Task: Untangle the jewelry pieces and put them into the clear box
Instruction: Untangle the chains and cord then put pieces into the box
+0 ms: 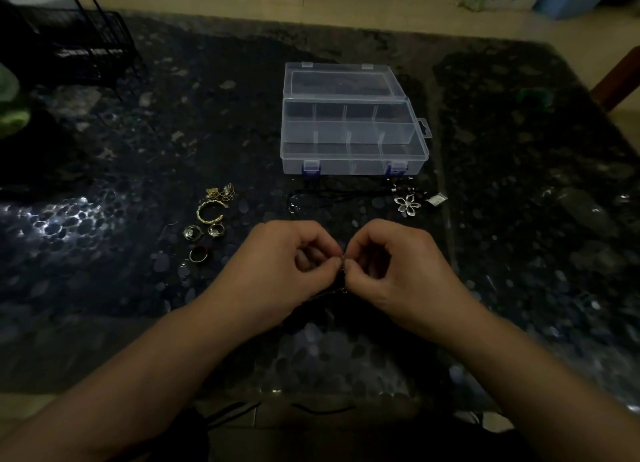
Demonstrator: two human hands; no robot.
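Bare forearms, no sleeves/watch/rings; left hand [273,271] & right hand [398,267] ungloved.

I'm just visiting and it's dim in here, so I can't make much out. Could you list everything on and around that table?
clear box: one, clear plastic with blue latches, lid open, compartments look empty, table centre
gold bangle: one, open-ended, left of centre
gold chain tangle: one cluster, just beyond the bangle
rings: two gold, near side of the bangle
red-stone ring: one, nearest of the rings
flower pendant: one, silver, in front of the box's right corner
black cord: count unclear, in front of the box
wire rack: one, black, far left
table: one, dark pebble-patterned
left hand: pinches a small dark piece
right hand: pinches the same piece
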